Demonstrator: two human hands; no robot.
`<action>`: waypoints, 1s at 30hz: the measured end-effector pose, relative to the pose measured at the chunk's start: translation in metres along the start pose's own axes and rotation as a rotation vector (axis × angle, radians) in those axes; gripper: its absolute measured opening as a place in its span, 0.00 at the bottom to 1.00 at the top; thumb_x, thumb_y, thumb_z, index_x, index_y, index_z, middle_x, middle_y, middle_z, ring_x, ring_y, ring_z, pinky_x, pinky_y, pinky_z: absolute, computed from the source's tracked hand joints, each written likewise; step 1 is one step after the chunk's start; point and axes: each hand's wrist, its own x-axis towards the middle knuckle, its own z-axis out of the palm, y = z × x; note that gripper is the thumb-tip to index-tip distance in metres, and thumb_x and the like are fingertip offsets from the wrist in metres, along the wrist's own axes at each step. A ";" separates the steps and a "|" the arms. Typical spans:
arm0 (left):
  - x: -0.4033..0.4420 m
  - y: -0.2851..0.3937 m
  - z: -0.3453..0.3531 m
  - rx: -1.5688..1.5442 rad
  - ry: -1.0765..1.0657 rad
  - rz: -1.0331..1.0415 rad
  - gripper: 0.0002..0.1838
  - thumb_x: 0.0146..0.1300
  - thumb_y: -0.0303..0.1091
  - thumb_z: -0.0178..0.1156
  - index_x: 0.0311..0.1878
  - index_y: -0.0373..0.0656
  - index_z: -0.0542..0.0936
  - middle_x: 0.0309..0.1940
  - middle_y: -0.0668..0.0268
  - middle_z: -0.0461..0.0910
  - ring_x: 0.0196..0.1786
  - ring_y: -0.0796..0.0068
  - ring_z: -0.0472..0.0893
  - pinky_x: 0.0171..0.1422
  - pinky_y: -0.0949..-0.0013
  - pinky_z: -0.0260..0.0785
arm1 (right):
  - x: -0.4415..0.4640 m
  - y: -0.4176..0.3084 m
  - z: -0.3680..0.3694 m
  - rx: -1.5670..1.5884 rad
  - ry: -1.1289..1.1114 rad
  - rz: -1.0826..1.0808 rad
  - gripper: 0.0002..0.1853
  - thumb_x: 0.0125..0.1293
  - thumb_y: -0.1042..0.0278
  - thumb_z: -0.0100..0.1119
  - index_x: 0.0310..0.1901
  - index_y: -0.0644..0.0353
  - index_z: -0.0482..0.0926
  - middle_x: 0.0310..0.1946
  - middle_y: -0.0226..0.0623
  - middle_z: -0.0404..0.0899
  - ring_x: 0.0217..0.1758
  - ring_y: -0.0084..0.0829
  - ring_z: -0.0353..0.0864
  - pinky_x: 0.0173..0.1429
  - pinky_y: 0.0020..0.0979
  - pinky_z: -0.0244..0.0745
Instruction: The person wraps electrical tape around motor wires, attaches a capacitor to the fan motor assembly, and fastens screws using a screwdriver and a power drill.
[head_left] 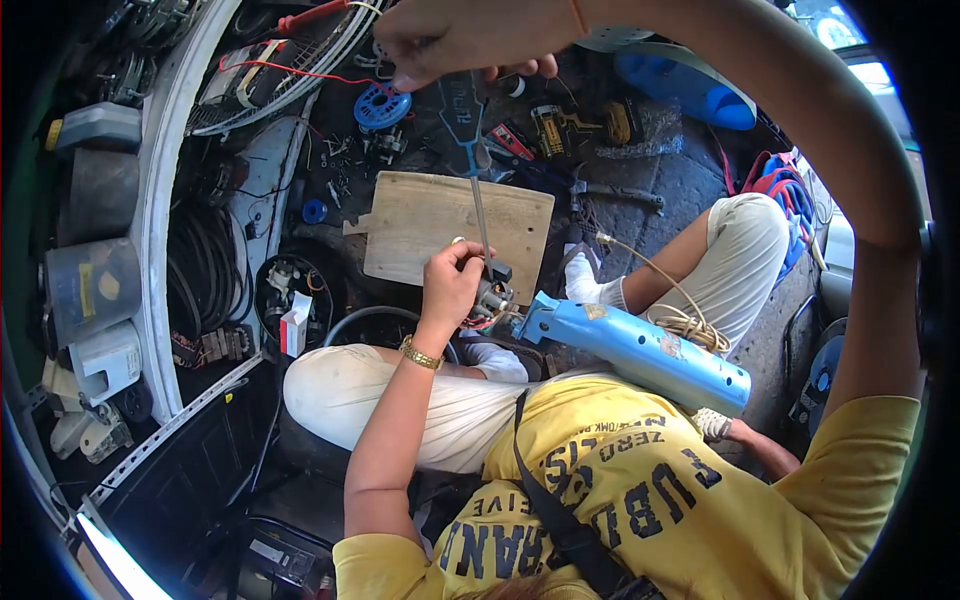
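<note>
My right hand [460, 45], high at the top, is closed around the upper end of a screwdriver [478, 205] with a blue-edged, see-through handle. Its long shaft points down to a metal fitting with wires [493, 297], at the end of a blue metal tube [640, 350]. My left hand [452, 285], with a gold bracelet at the wrist, is closed by the shaft's lower end; its fingertips hide what they pinch. The blue tube lies slantwise across my lap. Behind the fitting lies a wooden board [420, 230]. The screwdriver's tip is not clear.
Beyond the board lie a yellow-and-black power drill [552, 130], a hammer [620, 193] and a blue slotted disc [381, 107]. Coiled cable [695, 328] rests by my leg. A black bowl of parts [290, 300] and a white metal frame [170, 200] stand on the left.
</note>
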 end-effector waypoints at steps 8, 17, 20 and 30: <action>-0.010 -0.010 -0.004 0.114 0.017 0.048 0.09 0.58 0.21 0.48 0.33 0.32 0.80 0.32 0.67 0.81 0.35 0.83 0.76 0.42 0.77 0.68 | -0.065 -0.020 0.035 -0.254 0.234 -0.211 0.20 0.70 0.60 0.46 0.35 0.76 0.71 0.32 0.52 0.77 0.39 0.46 0.80 0.42 0.39 0.75; -0.007 -0.021 -0.002 0.101 0.083 0.076 0.09 0.57 0.26 0.52 0.32 0.34 0.82 0.28 0.62 0.82 0.32 0.79 0.79 0.38 0.74 0.70 | -0.036 -0.073 0.057 -0.628 0.171 -0.107 0.23 0.67 0.44 0.47 0.54 0.51 0.72 0.43 0.34 0.75 0.52 0.31 0.74 0.58 0.34 0.72; -0.012 -0.011 -0.002 0.132 0.046 0.015 0.10 0.57 0.25 0.51 0.34 0.34 0.81 0.30 0.63 0.82 0.35 0.79 0.78 0.43 0.75 0.69 | -0.033 -0.076 0.055 -0.611 0.174 -0.138 0.22 0.67 0.45 0.47 0.53 0.51 0.72 0.41 0.34 0.76 0.51 0.32 0.75 0.57 0.35 0.73; -0.010 -0.017 -0.002 0.129 0.052 0.170 0.12 0.56 0.25 0.49 0.37 0.33 0.82 0.32 0.64 0.81 0.39 0.76 0.78 0.47 0.74 0.68 | -0.019 -0.095 0.056 -0.642 0.175 -0.183 0.20 0.66 0.50 0.50 0.53 0.53 0.71 0.36 0.36 0.77 0.46 0.34 0.77 0.51 0.36 0.74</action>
